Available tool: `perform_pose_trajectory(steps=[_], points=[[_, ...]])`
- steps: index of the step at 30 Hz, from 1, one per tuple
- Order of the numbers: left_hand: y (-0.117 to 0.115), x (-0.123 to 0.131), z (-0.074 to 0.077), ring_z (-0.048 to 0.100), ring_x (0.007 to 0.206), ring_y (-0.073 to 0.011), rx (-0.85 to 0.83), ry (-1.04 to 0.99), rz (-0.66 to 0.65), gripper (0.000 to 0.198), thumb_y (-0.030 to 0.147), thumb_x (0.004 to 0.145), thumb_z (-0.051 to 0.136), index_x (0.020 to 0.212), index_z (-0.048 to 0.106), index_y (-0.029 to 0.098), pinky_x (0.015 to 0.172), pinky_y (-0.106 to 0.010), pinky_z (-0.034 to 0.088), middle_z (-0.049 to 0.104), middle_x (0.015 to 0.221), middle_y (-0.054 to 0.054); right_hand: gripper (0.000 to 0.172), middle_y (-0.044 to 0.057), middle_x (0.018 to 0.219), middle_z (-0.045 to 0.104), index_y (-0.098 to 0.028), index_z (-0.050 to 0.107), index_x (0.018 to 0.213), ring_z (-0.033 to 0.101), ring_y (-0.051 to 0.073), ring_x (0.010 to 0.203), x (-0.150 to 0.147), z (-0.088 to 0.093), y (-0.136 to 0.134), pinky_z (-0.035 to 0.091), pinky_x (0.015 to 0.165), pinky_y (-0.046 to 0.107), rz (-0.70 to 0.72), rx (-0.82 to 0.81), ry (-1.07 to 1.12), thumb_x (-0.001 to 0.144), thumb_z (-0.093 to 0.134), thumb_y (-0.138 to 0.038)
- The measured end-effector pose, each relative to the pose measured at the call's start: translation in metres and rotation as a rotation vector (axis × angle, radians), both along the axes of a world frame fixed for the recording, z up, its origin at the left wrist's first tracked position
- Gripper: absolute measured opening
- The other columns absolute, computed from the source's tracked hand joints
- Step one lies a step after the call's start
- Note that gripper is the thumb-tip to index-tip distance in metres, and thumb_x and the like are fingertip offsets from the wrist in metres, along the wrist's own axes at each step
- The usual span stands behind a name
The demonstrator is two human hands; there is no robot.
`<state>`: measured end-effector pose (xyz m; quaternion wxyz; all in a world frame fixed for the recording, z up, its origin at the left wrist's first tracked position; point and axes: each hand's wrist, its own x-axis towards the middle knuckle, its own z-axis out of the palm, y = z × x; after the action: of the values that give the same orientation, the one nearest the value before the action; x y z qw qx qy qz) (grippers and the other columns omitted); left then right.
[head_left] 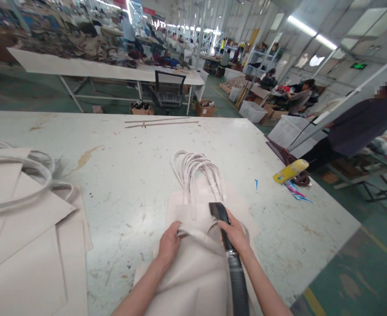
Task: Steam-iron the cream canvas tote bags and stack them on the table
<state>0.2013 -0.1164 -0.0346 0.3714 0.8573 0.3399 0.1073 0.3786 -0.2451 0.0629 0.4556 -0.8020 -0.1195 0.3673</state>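
A big white table with scuffs and brown stains [124, 188] spreads out in front of the person, who is at six o'clock. Past it, at eleven o'clock, a long white table with metal legs [110, 75] has dark cloth heaped on it. A person in a dark top [361, 123] stands off at two o'clock. A black chair with a mesh back [169, 87] is at twelve.

At nine o'clock lies a pile of flat beige pieces with loop handles [18, 237]. A smooth, floppy beige sheet, a bit like a bag [193, 272], is at six, right by the person. A black tool on a ridged hose [226, 232] lies along its right side. Thin beige loops in a bunch [200, 164] sit just past it, near the middle.

The left hand [169, 240] pinches a soft beige strap [200, 237] at its left end. The right hand [236, 232] is wrapped around the black tool.

A yellow can [290, 171] lies on its side at two o'clock. Thin brown strips [163, 124] lie at twelve. A tiny blue scrap [256, 184] is near three.
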Motion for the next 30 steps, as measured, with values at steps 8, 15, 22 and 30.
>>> perform_pose_trajectory(steps=[8, 15, 22, 30], points=[[0.009, 0.015, 0.013, 0.057, 0.081, -0.0187, -0.087, 0.061, 0.104, 0.05, 0.013, 0.072, 0.047, 0.119, 0.035, 0.022, 0.072, -0.027, 0.04, 0.06, 0.09, -0.003, 0.068, -0.006, 0.045, 0.051, -0.02, 0.035, 0.131, 0.052, 0.016, 0.037, 0.048, -0.011, -0.06, 0.043, 0.036, 0.026, -0.106, 0.051, 0.092, 0.067, 0.055, -0.035], [0.028, 0.057, 0.023, 0.054, 0.1, -0.0211, -0.131, -0.104, 0.157, 0.048, 0.014, 0.066, 0.051, 0.114, 0.047, 0.014, 0.085, -0.029, 0.04, 0.059, 0.109, -0.009, 0.067, -0.004, 0.048, 0.055, -0.018, 0.039, 0.129, 0.052, 0.014, 0.038, 0.045, -0.016, -0.068, 0.042, 0.038, 0.024, -0.157, 0.06, 0.115, 0.067, 0.055, -0.035], [0.017, 0.056, 0.032, 0.056, 0.089, -0.0185, -0.146, -0.173, 0.122, 0.041, 0.016, 0.064, 0.05, 0.105, 0.053, 0.017, 0.077, -0.026, 0.042, 0.063, 0.094, -0.001, 0.072, -0.007, 0.042, 0.05, -0.018, 0.033, 0.132, 0.052, 0.015, 0.036, 0.114, -0.019, -0.067, 0.043, 0.037, 0.026, -0.234, 0.058, 0.067, 0.066, 0.055, -0.036], [-0.024, 0.044, 0.107, 0.053, 0.092, -0.0183, 0.099, -0.091, -0.571, 0.022, 0.012, 0.073, 0.046, 0.089, 0.059, 0.018, 0.083, -0.029, 0.039, 0.061, 0.105, -0.004, 0.075, -0.006, 0.045, 0.055, -0.023, 0.03, 0.134, 0.053, 0.016, 0.036, 0.08, -0.01, -0.117, 0.044, 0.039, 0.027, -0.167, 0.068, 0.149, 0.066, 0.058, -0.037]])
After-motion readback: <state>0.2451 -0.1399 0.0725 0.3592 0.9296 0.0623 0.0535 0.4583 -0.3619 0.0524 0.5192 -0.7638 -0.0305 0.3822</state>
